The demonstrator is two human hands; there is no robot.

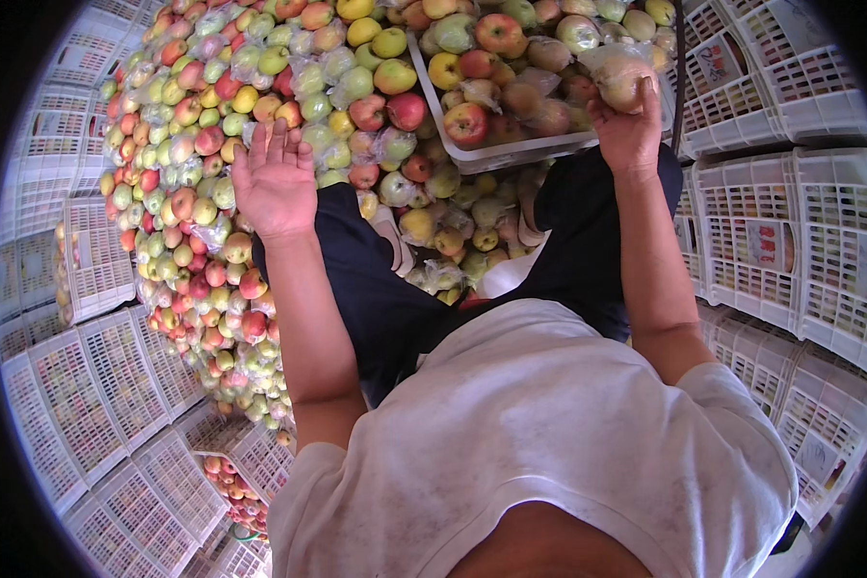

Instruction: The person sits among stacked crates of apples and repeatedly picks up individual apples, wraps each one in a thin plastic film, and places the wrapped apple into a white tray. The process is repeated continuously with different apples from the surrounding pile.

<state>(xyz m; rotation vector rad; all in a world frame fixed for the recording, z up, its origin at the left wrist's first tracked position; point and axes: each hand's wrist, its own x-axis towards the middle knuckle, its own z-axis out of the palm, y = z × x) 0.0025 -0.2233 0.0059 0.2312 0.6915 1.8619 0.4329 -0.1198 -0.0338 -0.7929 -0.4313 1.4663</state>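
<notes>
My left hand [276, 184] is palm up above the apple heap [209, 137], with nothing in it and the fingers slightly apart. At the upper right, my right hand [628, 137] grips an apple in a clear plastic bag [621, 83]. The thumb lies against the near side of that fruit, and most of the fingers are hidden. Beneath it stands a white plastic crate [469, 155] of red and yellow apples, some loose and some bagged. The crate's near rim lies by my right knee.
Stacked white slatted crates [101, 383] line the left side, and more crates [748, 231] rise close on my right. Apples [448, 238] cover the floor between my shoes. A tilted crate [249, 462] at the lower left has red apples [235, 488] at its mouth.
</notes>
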